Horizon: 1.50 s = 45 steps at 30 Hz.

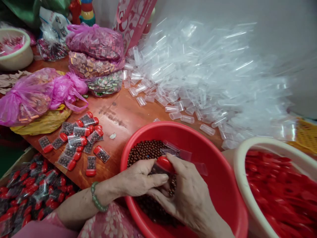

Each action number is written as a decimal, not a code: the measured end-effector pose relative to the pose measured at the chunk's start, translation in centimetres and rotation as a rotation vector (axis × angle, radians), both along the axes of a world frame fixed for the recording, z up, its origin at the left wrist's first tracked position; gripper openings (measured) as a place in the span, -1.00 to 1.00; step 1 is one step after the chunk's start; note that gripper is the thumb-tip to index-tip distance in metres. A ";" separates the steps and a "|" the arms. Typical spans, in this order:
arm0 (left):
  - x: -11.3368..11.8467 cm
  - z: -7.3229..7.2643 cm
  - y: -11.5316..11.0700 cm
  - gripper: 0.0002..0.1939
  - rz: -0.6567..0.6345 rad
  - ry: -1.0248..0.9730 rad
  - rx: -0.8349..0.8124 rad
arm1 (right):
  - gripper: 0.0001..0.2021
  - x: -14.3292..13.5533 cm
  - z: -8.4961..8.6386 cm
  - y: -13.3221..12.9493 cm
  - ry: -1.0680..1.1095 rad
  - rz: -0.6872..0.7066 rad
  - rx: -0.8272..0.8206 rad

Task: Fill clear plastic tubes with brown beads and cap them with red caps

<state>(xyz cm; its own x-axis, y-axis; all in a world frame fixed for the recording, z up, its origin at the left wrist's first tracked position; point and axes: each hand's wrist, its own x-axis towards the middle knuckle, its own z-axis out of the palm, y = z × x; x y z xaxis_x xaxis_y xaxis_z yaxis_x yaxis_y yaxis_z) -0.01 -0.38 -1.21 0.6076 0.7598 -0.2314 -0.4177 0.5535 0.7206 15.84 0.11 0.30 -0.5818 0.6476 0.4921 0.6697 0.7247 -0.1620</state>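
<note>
Over the red basin (223, 178), both my hands are closed around one small clear container with a red cap (164, 162). My left hand (138, 178), with a green bead bracelet above it, grips the container's left side. From the right, my right hand (189, 188) has its fingers curled at the red cap, and its thumb lies lower down. My fingers cover much of the container, so its contents are hard to see. Round brown beads (143, 153) fill the basin's left part. Several empty clear tubes (184, 154) lie inside it, behind my right hand.
A large heap of clear tubes (193, 72) covers the table's back right. Filled red-capped containers (76, 141) lie left of the basin, with more in a box (32, 188) below. At right stands a white tub (252, 185) of red caps. Pink bags (96, 43) sit behind.
</note>
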 end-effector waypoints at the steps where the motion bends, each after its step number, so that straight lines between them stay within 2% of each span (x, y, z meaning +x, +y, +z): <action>1: 0.1 -0.2 0.0 -0.68 0.013 -0.030 -0.029 | -0.33 -0.1 0.1 0.2 -0.043 -0.008 0.041; 4: 0.3 -0.3 0.1 -0.60 0.031 -0.035 -0.046 | -0.38 -0.4 0.4 0.6 -0.109 -0.010 0.133; 9: 0.0 -0.1 0.0 -0.55 -0.006 -0.010 -0.051 | -0.44 -0.5 0.4 0.8 -0.100 0.028 0.185; 13: 0.0 0.3 0.0 -0.64 -0.007 -0.007 -0.056 | -0.44 0.0 0.2 0.6 -0.087 0.044 0.206; 15: 0.6 0.9 0.0 -0.71 -0.019 -0.006 -0.117 | -0.43 0.7 -0.1 0.3 -0.115 0.024 0.185; 17: 1.5 1.3 0.1 -0.68 0.006 0.032 -0.238 | -0.37 1.7 -0.6 0.0 -0.140 0.029 0.159; 19: 2.5 1.4 0.2 -0.63 0.059 0.136 -0.359 | -0.32 2.5 -1.4 -0.2 -0.103 0.059 0.146; 20: 2.9 1.3 0.2 -0.64 0.073 0.226 -0.342 | -0.30 2.8 -1.8 -0.2 -0.071 0.079 0.142; 24: 3.3 1.3 -1.0 -0.74 0.093 0.602 0.071 | -0.32 2.6 -2.0 -0.3 -0.015 0.138 0.100; 28: 1.6 3.1 -3.1 -0.69 0.081 0.783 0.389 | -0.48 0.4 0.0 -1.8 0.018 0.194 0.128; 30: -0.1 4.1 -4.1 -0.63 0.136 0.844 0.470 | -0.54 -1.1 1.1 -3.0 0.021 0.176 0.101; 33: -3.9 4.3 -4.9 -0.56 0.218 0.914 0.418 | -0.56 -2.4 1.7 -4.1 -0.105 0.156 -0.065; 35: -7.1 3.5 -5.2 -0.53 0.338 1.025 0.465 | -0.55 -1.9 1.3 -3.9 -0.168 0.138 -0.173; 37: -10.4 2.0 -5.2 -0.62 0.432 1.340 0.584 | -0.62 0.0 0.6 -3.0 -0.215 0.059 -0.287; 40: -14.1 -0.3 -5.0 -0.65 0.444 1.790 0.806 | -0.87 4.3 -0.8 -0.6 -0.334 -0.209 -0.492; 42: -15.3 -1.4 -4.6 -0.64 0.409 1.936 0.953 | -0.90 6.6 -1.5 1.3 -0.374 -0.331 -0.525; 45: -14.9 -2.0 -3.7 -0.61 0.464 1.901 1.114 | -0.85 7.9 -2.1 3.6 -0.419 -0.413 -0.562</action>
<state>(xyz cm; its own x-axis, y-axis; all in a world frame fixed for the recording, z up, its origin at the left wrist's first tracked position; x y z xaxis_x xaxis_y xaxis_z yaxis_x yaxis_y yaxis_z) -14.91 -4.13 -3.23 0.0649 0.9384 0.3395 0.9767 -0.1294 0.1711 23.73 3.71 -1.81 -0.3059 0.9356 -0.1763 0.9509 0.2912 -0.1047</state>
